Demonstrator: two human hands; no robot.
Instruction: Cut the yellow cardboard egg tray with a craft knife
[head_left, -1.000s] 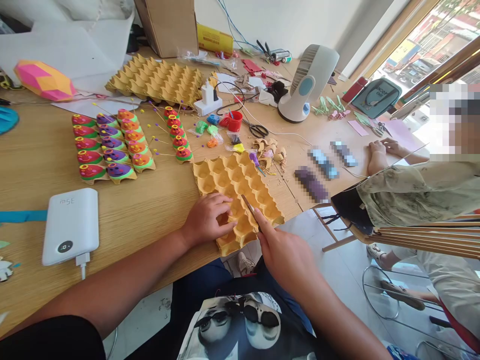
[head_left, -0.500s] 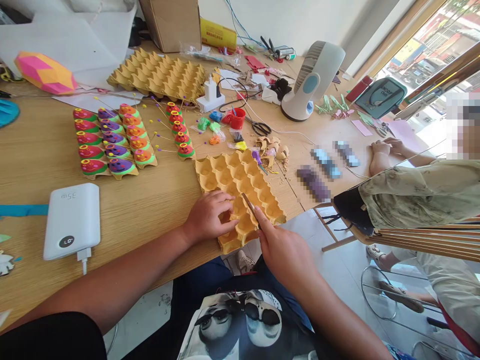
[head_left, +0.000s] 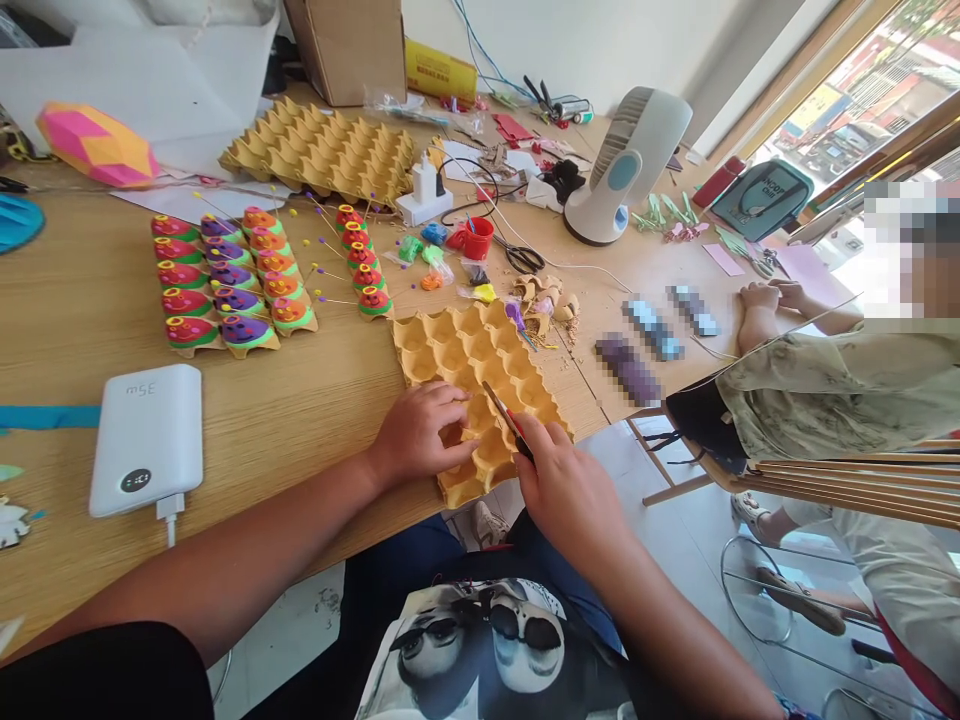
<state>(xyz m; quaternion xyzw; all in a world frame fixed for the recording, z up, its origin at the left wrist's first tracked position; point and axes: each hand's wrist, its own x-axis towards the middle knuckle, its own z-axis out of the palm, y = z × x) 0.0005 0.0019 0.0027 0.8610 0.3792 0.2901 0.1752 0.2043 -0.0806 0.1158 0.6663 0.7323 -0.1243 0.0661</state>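
Note:
A yellow-brown pulp egg tray [head_left: 442,350] lies at the front edge of the wooden table. My left hand [head_left: 420,428] presses on its left side, fingers curled over the cups and thumb stretched across, holding it in place. In my right hand [head_left: 566,480] are scissors [head_left: 504,408] with red-and-black handles, seen nearly edge-on. Their blades point up and left over the middle of the tray. My right fingers wrap the handles, which are mostly hidden. Left of the tray stand painted egg-cup rows [head_left: 221,275] with smiling faces, and a single red-and-green strip [head_left: 364,262].
Another egg tray [head_left: 319,150] is at the back. A red cup [head_left: 474,238], black-handled scissors [head_left: 523,258], torn pulp scraps [head_left: 544,300] and a fan [head_left: 626,165] are beyond my tray. A white power bank [head_left: 148,440] sits at left; another person's hands [head_left: 772,300] rest at right.
My right index finger has drawn back from the scissors, so more of the red-and-black handle shows. My left hand and the tray stay in place; the view has shifted slightly.

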